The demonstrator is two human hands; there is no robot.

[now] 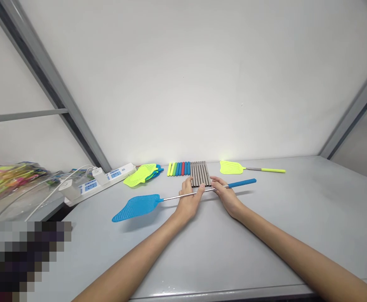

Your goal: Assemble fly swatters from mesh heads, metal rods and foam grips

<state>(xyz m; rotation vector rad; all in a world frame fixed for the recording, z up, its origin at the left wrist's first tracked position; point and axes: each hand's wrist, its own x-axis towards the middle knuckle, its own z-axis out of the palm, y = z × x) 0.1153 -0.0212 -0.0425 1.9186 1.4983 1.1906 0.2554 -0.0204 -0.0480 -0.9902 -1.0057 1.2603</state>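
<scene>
A blue fly swatter (138,207) with a thin metal shaft and a blue handle (241,183) is held slightly above the table, its paddle to the left. My left hand (188,201) is closed on the shaft near its middle, thumb along the rod. Closer to the handle, my right hand (226,195) grips the same shaft. Just beyond my fingers lies a row of grey metal rods (199,173), partly hidden by my hands. Left of them sit several coloured handle grips (179,168) in yellow, green, blue and red.
Yellow and blue swatter paddles (142,174) are piled at the back left. A yellow fly swatter (232,167) lies at the back right. A white power strip (102,182) with plugs and cables runs along the left edge. Packaged colourful items (14,178) lie beyond it, beside the wall.
</scene>
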